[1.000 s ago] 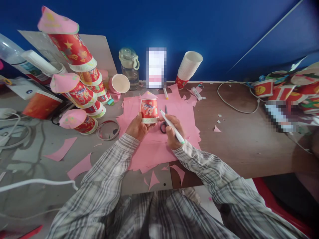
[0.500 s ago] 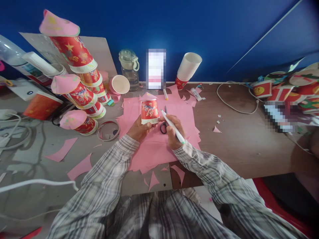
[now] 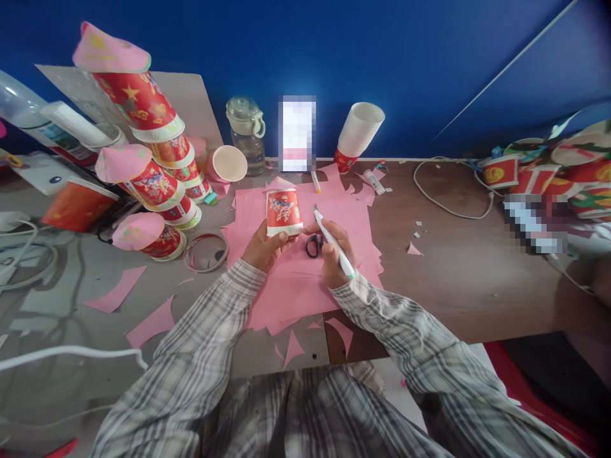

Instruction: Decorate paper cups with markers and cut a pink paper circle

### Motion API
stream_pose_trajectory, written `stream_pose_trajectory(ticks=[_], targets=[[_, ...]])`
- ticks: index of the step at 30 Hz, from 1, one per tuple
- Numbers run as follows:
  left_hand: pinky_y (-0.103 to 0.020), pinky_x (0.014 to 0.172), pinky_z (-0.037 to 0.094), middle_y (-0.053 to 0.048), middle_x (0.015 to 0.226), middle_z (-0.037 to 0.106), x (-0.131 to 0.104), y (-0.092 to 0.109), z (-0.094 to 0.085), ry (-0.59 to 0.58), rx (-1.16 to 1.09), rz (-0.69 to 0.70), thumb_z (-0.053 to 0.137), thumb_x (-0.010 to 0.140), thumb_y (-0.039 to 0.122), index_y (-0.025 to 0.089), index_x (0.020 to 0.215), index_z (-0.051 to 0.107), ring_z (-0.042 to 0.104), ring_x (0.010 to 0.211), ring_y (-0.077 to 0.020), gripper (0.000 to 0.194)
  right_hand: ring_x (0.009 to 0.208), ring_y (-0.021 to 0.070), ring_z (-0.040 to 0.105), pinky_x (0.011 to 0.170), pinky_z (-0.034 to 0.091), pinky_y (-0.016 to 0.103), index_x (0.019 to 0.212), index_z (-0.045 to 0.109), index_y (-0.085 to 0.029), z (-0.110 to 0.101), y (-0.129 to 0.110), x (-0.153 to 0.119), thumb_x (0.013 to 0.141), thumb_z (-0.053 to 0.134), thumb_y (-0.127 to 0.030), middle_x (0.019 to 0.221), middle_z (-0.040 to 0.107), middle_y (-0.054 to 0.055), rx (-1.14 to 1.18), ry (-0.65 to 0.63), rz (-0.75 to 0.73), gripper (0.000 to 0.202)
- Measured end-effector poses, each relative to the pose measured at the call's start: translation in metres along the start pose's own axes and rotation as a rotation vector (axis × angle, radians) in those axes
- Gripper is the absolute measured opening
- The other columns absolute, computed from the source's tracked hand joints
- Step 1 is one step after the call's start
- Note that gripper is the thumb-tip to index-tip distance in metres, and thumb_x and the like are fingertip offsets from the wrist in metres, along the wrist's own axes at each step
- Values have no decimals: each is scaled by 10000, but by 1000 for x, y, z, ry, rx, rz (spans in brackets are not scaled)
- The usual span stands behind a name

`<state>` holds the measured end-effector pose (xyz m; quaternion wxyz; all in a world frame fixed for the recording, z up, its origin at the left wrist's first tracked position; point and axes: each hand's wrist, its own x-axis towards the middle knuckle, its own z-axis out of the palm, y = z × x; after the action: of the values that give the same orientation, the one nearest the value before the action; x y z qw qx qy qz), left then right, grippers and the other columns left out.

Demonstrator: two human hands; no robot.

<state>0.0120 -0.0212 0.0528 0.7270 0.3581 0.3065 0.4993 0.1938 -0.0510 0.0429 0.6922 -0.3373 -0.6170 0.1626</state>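
Left fingers (image 3: pixel 277 242): closed on the lower part of the red cup (image 3: pixel 282 211), upright above pink paper (image 3: pixel 286 296), with a pink cone (image 3: pixel 280 184) on top
Right fingers (image 3: pixel 340 233): gripping a white marker (image 3: pixel 336 245), its tip near the red cup, apart from it
Scissors (image 3: pixel 314 246): on the pink paper, partly hidden
Lidded bottle (image 3: pixel 248 149): clear liquid inside
Cup stack (image 3: pixel 359 132): paper cups nested together, leaning
Open cup (image 3: pixel 230 163): tilted, pale inside showing
Bench (image 3: pixel 443 273): under the pink paper

Red paper cup (image 3: pixel 283 211), printed with colorful figure, green marks on pale bottom band, was held pink cone (image 3: pixel 280 185) up in left hand (image 3: pixel 268 247). White marker (image 3: pixel 333 240) slanted in right hand (image 3: pixel 338 251), tip apart from cup.
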Motion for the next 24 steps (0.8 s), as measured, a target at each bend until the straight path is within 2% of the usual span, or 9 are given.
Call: stream_pose_trajectory(ticks=[5, 10, 17, 24], targets=[[-444, 1082, 596, -49, 1138, 864, 0, -2, 2, 23, -29, 13, 1141, 612, 626, 249, 1276, 748, 828, 1088, -242, 859, 783, 206, 846, 714, 718, 392, 1407, 737, -344, 3, -2, -1, 1092, 677, -584, 1063, 877, 40, 54, 42, 62, 401], [-457, 1065, 596, -66, 1140, 854, -2, 0, 2, 33, -1, 5, 1132, 627, 633, 240, 1312, 730, 828, 1082, -267, 886, 659, 164, 764, 528, 585, 273, 1404, 722, -332, 7, -6, -1, 1083, 714, -508, 1030, 872, 45, 157, 28, 62, 366], [-472, 1081, 595, -66, 1135, 854, -3, 2, 8, 37, 5, -3, 1131, 592, 673, 248, 1285, 706, 829, 1109, -285, 917, 587, 154, 719, 489, 536, 270, 1352, 694, -294, 9, -5, -1, 1088, 682, -580, 978, 867, 49, 97, 11, 63, 389], [-411, 1014, 599, -62, 1124, 840, -2, 2, 8, 29, 21, 3, 1128, 595, 686, 225, 1276, 714, 811, 1061, -247, 921, 532, 134, 669, 478, 530, 274, 1306, 676, -277, 7, -3, -1, 1079, 663, -646, 933, 823, 29, 89, 1, 82, 433]])
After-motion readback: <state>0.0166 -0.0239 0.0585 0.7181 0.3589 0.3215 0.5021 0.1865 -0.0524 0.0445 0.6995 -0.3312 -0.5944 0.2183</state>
